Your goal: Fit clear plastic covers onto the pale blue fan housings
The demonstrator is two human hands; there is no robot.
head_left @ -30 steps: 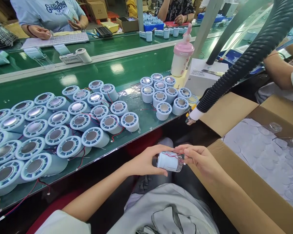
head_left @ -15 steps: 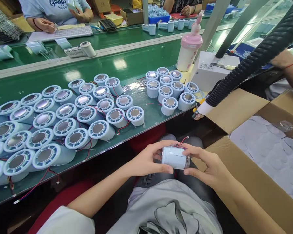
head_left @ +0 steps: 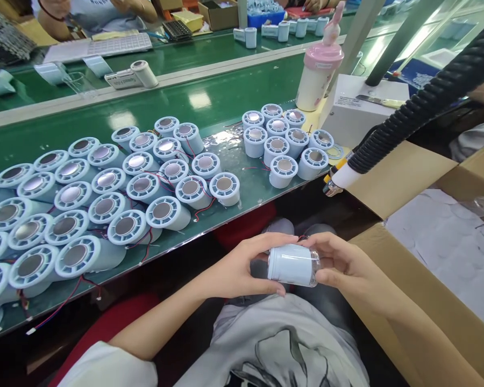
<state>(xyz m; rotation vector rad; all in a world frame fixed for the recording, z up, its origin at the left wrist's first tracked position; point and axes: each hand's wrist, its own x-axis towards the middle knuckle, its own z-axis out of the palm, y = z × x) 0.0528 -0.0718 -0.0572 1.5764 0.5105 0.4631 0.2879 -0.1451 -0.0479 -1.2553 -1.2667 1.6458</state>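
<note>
Above my lap, a light blue cylinder (head_left: 291,264) lies on its side between both hands, a clear plastic cup around its right end. My left hand (head_left: 246,266) is closed around its left part, thumb below and fingers over the top. At the clear end, my right hand (head_left: 341,263) grips with thumb and fingers. A bit of red wire shows above the cylinder, near the fingertips. Many similar blue cylinders with round metal discs and thin wires stand on the bench, a large group (head_left: 108,207) at left and a smaller group (head_left: 284,142) at right.
An open cardboard box (head_left: 435,301) with white round pieces stands at my right. A black corrugated hose (head_left: 419,102) hangs over it from a grey stand. A pink-lidded bottle (head_left: 318,75) stands behind the cylinders. Across the green belt (head_left: 226,80), other people sit beside trays.
The cylinder has turned a little in my hands, and the dark line on its side no longer shows. My right hand's fingers have shifted toward the clear end. The view has moved slightly.
</note>
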